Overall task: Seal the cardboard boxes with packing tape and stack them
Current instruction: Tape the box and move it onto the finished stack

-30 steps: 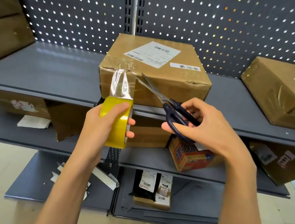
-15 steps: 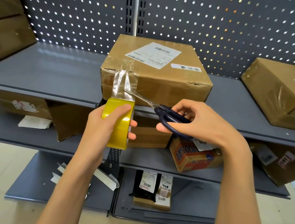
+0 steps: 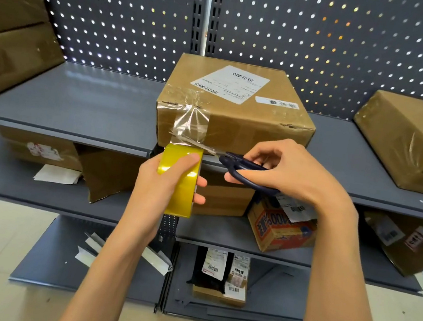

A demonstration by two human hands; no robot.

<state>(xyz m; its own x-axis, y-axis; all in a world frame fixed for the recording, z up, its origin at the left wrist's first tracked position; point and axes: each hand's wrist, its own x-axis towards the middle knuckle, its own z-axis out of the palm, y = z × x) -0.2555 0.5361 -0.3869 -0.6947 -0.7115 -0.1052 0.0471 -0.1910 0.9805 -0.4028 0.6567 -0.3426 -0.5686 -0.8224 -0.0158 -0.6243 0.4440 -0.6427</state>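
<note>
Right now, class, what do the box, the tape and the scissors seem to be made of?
Box: brown cardboard, matte, dented edges.
Tape: clear glossy plastic film, wrinkled, box visible through it; its roll looks yellow.
Scissors: shiny blades, likely steel; dark blue handles, probably plastic.

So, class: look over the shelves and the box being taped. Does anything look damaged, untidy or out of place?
Yes. The taped cardboard box has a torn front top edge at its right corner, and its clear tape is wrinkled. Loose paper strips lie scattered on the bottom shelf, and an orange printed carton sits askew below.
</note>
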